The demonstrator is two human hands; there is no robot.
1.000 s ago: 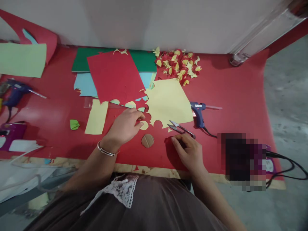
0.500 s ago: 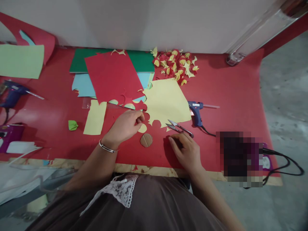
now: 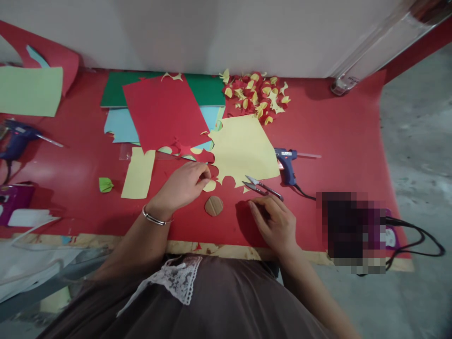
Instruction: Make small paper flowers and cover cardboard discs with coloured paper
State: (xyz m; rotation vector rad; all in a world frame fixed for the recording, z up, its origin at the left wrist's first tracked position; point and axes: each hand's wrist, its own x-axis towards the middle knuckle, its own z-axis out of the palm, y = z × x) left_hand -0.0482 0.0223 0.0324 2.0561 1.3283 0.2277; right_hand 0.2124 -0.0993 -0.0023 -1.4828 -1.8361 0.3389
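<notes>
My left hand (image 3: pixel 187 184) rests on the red tabletop (image 3: pixel 81 141), its fingers curled in beside a small yellow paper disc (image 3: pixel 210 186). Whatever is under those fingertips, if anything, is hidden. A round piece of brown corrugated cardboard (image 3: pixel 213 205) lies between my hands. To its right, my right hand (image 3: pixel 274 219) rests loosely with the thumb apart from the bent fingers and nothing visible in it. Thread snips (image 3: pixel 263 185) lie just beyond its knuckles, blades apart. Behind them spreads a yellow paper sheet (image 3: pixel 243 148) with scalloped cut edges.
Red paper (image 3: pixel 165 113) overlaps blue and green sheets. Red and yellow paper petals (image 3: pixel 256 96) are heaped at the back. One glue gun (image 3: pixel 287 165) lies right, another (image 3: pixel 19 141) far left. A yellow strip (image 3: pixel 139 174) and folded green piece (image 3: pixel 106 184) lie left.
Both hands stay almost where they were. The whole view has shifted very slightly, and a scrap at the red sheet's lower edge looks a little different.
</notes>
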